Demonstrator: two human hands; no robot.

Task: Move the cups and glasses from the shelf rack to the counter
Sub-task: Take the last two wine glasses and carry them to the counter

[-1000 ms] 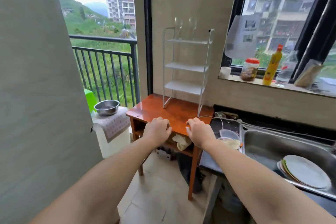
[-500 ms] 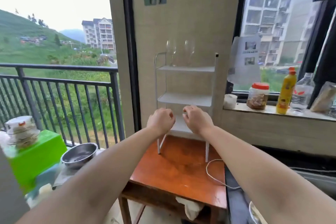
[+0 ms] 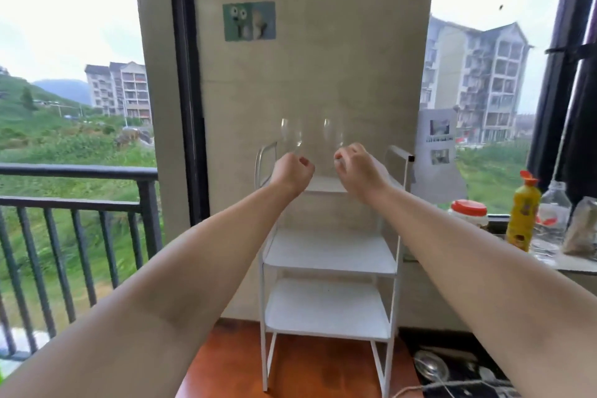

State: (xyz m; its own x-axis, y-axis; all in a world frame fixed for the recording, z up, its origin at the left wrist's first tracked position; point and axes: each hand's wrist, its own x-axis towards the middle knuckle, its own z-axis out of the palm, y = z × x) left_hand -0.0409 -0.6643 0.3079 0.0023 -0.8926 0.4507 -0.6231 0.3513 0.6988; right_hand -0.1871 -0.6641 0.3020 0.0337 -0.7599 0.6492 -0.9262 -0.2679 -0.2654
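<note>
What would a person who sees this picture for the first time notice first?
Two bare arms stretch up the middle, the left hand and the right hand curled just below two clear wine glasses on the top tier of a white shelf rack. The rack stands on a reddish wooden table. At right, a yellow bottle stands on the window sill.

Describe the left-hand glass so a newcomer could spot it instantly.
Find the white three-tier shelf rack on the wooden table. On its top tier stand two clear stemmed glasses. The left glass rises just above the left hand, nearer the balcony railing.
</note>
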